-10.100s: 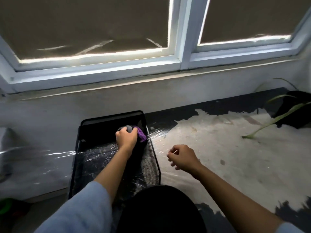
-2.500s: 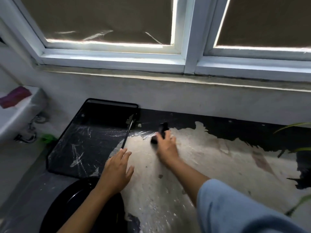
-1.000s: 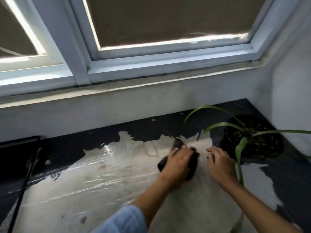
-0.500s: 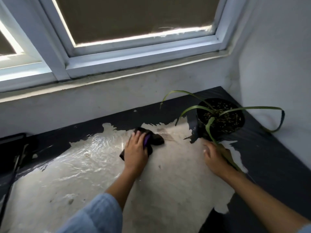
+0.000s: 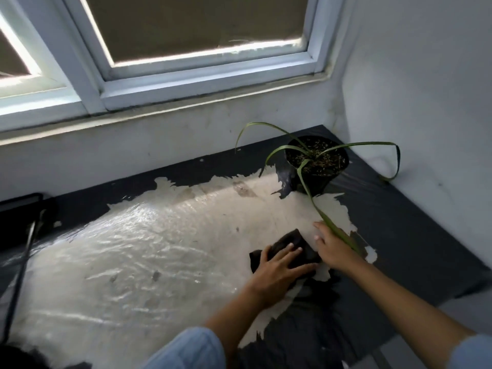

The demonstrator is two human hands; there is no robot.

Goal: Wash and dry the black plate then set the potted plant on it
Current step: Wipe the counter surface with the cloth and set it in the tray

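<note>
The potted plant (image 5: 316, 163), a black pot with long thin green leaves, stands in the back right corner of the counter. One long leaf (image 5: 323, 217) droops forward onto the surface. My left hand (image 5: 279, 272) lies flat on a dark cloth (image 5: 288, 242), pressing it onto the worn pale patch of the counter (image 5: 149, 249). Just to its right, my right hand (image 5: 332, 247) rests open on the counter, with its fingers touching the drooping leaf. A dark rounded shape at the bottom left edge (image 5: 16, 358) may be the black plate; most of it is out of view.
A black mesh tray (image 5: 18, 209) sits at the left edge against the wall. The white wall (image 5: 426, 102) closes off the right side behind the pot. A window sill (image 5: 159, 113) runs along the back. The counter's right part has a dark covering (image 5: 399, 235).
My left hand has dragged the cloth toward me and to the right, up beside my right hand. My right hand still rests by the drooping leaf. The view has shifted a little.
</note>
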